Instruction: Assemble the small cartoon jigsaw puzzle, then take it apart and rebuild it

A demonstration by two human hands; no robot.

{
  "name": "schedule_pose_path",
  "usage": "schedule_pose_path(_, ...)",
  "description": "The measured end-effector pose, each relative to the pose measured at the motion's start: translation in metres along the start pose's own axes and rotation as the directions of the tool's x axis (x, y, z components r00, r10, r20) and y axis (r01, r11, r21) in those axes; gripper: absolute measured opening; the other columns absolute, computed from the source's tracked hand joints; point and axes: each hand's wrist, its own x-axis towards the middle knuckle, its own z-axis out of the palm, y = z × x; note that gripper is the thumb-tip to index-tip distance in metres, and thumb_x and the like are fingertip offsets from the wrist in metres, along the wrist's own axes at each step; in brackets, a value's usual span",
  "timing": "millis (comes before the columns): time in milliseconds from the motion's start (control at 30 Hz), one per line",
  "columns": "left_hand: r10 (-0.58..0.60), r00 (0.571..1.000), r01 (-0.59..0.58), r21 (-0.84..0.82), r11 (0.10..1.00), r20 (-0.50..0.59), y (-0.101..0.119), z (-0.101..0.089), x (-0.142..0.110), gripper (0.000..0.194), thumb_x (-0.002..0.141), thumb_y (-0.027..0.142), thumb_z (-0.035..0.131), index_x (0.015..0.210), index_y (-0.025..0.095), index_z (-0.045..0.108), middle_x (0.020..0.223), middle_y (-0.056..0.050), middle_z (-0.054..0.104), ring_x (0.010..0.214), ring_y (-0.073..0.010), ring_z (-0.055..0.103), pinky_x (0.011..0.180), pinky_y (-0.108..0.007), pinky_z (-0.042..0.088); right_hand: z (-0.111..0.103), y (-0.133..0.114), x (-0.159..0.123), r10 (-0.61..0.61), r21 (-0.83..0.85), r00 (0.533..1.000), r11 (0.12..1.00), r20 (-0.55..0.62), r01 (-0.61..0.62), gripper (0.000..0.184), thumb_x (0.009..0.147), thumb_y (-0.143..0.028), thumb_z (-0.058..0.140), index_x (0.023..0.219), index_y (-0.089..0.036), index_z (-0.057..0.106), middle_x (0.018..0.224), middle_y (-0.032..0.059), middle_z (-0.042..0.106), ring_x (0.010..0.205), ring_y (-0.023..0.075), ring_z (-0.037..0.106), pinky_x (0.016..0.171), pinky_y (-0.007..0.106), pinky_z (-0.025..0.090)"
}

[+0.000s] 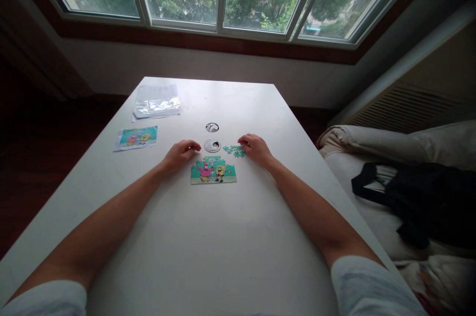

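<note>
A partly assembled cartoon jigsaw puzzle (213, 173) lies on the white table, its lower part joined and its upper edge stepped. My left hand (180, 156) rests just left of it, fingers loosely bent and apart, with nothing visible in them. To the puzzle's upper right is a small heap of loose teal puzzle pieces (234, 151). At the heap's right edge is my right hand (255, 148), its fingertips at the pieces and thumb and forefinger slightly apart. Whether it touches a piece is too small to tell.
A round metallic lid-like disc (212, 146) and a round hole-like fitting (212, 127) lie beyond the puzzle. At left are a printed cartoon picture (137, 137) and a clear plastic bag over paper (157, 101). A sofa (375, 147) with dark clothing (427, 202) stands at right.
</note>
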Motion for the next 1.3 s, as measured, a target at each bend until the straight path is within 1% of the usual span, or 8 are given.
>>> schedule_pose_path(133,0.03,0.999,-0.031,0.047,0.998,0.018,0.002,-0.001,-0.001,0.027,0.088,0.025,0.049,0.1,0.024,0.073,0.099,-0.003,0.073,0.093,-0.0198,0.064,0.085,-0.034,0.05,-0.005,0.006,0.002,0.005,0.005,1.0,1.0,-0.018,-0.005,0.021,0.088,-0.014,0.056,0.097,-0.021,0.074,0.094,0.0036,0.071,0.085,0.0175,0.061,0.081,0.028,0.045)
schedule_pose_path(333,0.066,0.997,-0.068,0.075,0.995,0.035,0.003,-0.001,-0.002,0.025,0.091,0.029,0.051,0.101,0.023,0.073,0.096,-0.004,0.07,0.092,-0.0202,0.062,0.082,-0.034,0.05,-0.009,0.009,0.004,0.013,0.009,1.0,1.0,-0.006,-0.013,0.023,0.088,-0.015,0.055,0.097,-0.021,0.075,0.094,0.0035,0.073,0.083,0.0168,0.062,0.081,0.027,0.046)
schedule_pose_path(467,0.135,0.989,-0.141,0.121,0.982,0.063,0.008,-0.002,-0.003,0.023,0.092,0.03,0.053,0.099,0.023,0.074,0.093,-0.004,0.069,0.09,-0.0211,0.059,0.083,-0.036,0.048,-0.015,0.011,0.005,0.004,0.032,1.0,0.999,0.029,-0.005,0.022,0.09,-0.017,0.056,0.097,-0.021,0.076,0.092,0.0026,0.073,0.079,0.0156,0.062,0.078,0.026,0.046)
schedule_pose_path(567,0.172,0.982,-0.182,0.147,0.972,0.08,0.011,-0.003,-0.004,0.02,0.092,0.029,0.055,0.099,0.024,0.073,0.098,-0.005,0.07,0.093,-0.0218,0.058,0.087,-0.038,0.048,-0.018,0.01,0.005,-0.039,0.052,0.996,0.998,0.084,0.035,0.017,0.089,-0.019,0.06,0.093,-0.021,0.076,0.088,0.002,0.072,0.076,0.0147,0.06,0.076,0.026,0.044)
schedule_pose_path(700,0.18,0.979,-0.193,0.165,0.967,0.091,0.012,-0.002,-0.005,0.019,0.092,0.029,0.057,0.1,0.024,0.074,0.103,-0.005,0.069,0.096,-0.0223,0.057,0.091,-0.039,0.046,-0.016,0.003,0.003,-0.132,0.06,0.978,0.991,0.162,0.123,0.011,0.087,-0.025,0.067,0.092,-0.022,0.076,0.085,0.0022,0.068,0.078,0.0151,0.058,0.076,0.026,0.043)
schedule_pose_path(1000,0.185,0.978,-0.201,0.189,0.961,0.101,0.01,-0.001,-0.005,0.019,0.094,0.031,0.058,0.1,0.025,0.074,0.105,-0.005,0.069,0.097,-0.0223,0.057,0.093,-0.039,0.045,-0.01,-0.013,-0.002,-0.141,-0.091,0.972,0.983,0.187,0.16,0.009,0.089,-0.027,0.071,0.097,-0.023,0.073,0.089,0.0035,0.067,0.088,0.0186,0.057,0.078,0.028,0.04)
schedule_pose_path(1200,0.187,0.976,-0.208,0.205,0.956,0.114,0.01,-0.001,-0.006,0.02,0.095,0.032,0.057,0.101,0.024,0.074,0.107,-0.006,0.069,0.099,-0.0221,0.057,0.094,-0.039,0.044,-0.015,-0.027,-0.004,-0.086,-0.214,0.972,0.968,0.221,0.134,0.011,0.092,-0.03,0.068,0.097,-0.022,0.073,0.094,0.0062,0.068,0.092,0.0205,0.058,0.079,0.029,0.038)
schedule_pose_path(1300,0.195,0.974,-0.217,0.215,0.952,0.118,0.009,0.0,-0.006,0.02,0.095,0.031,0.057,0.101,0.023,0.074,0.107,-0.005,0.069,0.099,-0.0215,0.057,0.095,-0.038,0.044,-0.015,-0.031,-0.005,-0.063,-0.238,0.971,0.964,0.233,0.12,0.012,0.092,-0.03,0.068,0.097,-0.021,0.072,0.096,0.0072,0.069,0.092,0.0209,0.058,0.078,0.029,0.037)
